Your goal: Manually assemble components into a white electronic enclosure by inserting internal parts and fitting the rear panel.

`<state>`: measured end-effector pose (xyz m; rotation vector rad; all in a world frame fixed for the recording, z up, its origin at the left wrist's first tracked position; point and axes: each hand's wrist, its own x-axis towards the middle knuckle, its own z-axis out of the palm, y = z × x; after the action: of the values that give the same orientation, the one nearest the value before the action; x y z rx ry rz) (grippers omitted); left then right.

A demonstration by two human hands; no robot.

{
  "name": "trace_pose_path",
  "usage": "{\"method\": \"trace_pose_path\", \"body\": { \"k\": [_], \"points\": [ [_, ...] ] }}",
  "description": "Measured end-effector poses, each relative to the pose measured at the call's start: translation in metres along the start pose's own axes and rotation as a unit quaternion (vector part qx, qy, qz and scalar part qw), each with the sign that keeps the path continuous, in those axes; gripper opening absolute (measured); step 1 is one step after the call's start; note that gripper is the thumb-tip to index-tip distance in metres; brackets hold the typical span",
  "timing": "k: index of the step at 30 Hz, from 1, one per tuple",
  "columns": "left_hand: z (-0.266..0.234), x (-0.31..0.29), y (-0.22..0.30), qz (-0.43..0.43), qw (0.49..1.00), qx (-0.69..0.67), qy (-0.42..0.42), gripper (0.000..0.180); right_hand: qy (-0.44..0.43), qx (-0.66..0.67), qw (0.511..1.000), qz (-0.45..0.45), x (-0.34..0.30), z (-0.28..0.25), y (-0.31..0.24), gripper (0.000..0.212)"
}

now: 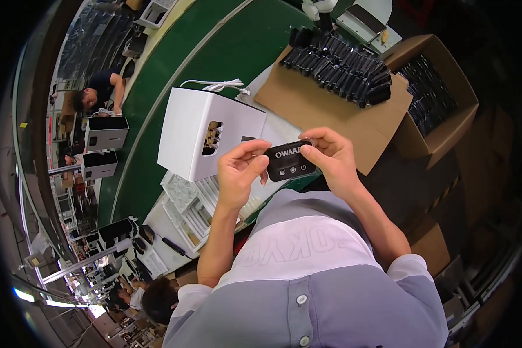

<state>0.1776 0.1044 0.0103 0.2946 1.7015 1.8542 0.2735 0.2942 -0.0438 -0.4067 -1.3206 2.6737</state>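
Between my hands, over the near edge of the bench, is a small black control panel with rounded corners, white lettering and a row of icons. My left hand grips its left edge between thumb and fingers. On the other side, my right hand pinches its upper right corner, the thumb lying on the front face. Just beyond my left hand a white boxy housing rests on the bench. A rectangular cutout in its side shows brass-coloured parts inside. A white cable lies behind it.
Wrapped black pieces lie piled on a cardboard sheet; more fill a carton at right. White slatted parts and a screwdriver are at left. Across the curved green belt, a co-worker handles similar white housings.
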Motion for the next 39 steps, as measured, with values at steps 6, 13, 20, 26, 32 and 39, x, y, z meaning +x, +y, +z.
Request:
{"method": "trace_pose_path", "body": {
  "k": [6, 13, 20, 26, 32, 39],
  "points": [
    [-0.010, 0.007, -0.001, 0.054, 0.997, 0.042, 0.037, 0.012, 0.006, 0.015, 1.000, -0.004, 0.001, 0.001, 0.001, 0.017],
    [-0.018, 0.007, -0.002, 0.128, 0.984, 0.119, 0.045, 0.008, 0.048, 0.048, 0.998, -0.010, 0.003, 0.008, -0.003, 0.014],
    [-0.022, 0.017, 0.026, -0.128, 0.988, -0.055, -0.061, 0.026, -0.054, 0.010, 0.998, 0.003, 0.006, 0.003, -0.021, 0.004],
    [-0.022, 0.037, 0.033, -0.170, 0.944, 0.049, -0.280, 0.032, -0.124, -0.037, 0.991, 0.028, 0.014, -0.001, -0.032, 0.005],
    [-0.015, 0.044, 0.030, -0.197, 0.927, 0.117, -0.298, 0.023, -0.119, -0.080, 0.989, 0.020, 0.012, -0.003, -0.029, 0.007],
    [-0.020, 0.041, 0.022, -0.127, 0.965, 0.111, -0.201, 0.016, 0.073, -0.010, 0.997, -0.028, 0.009, -0.022, -0.017, 0.025]
  ]
}}
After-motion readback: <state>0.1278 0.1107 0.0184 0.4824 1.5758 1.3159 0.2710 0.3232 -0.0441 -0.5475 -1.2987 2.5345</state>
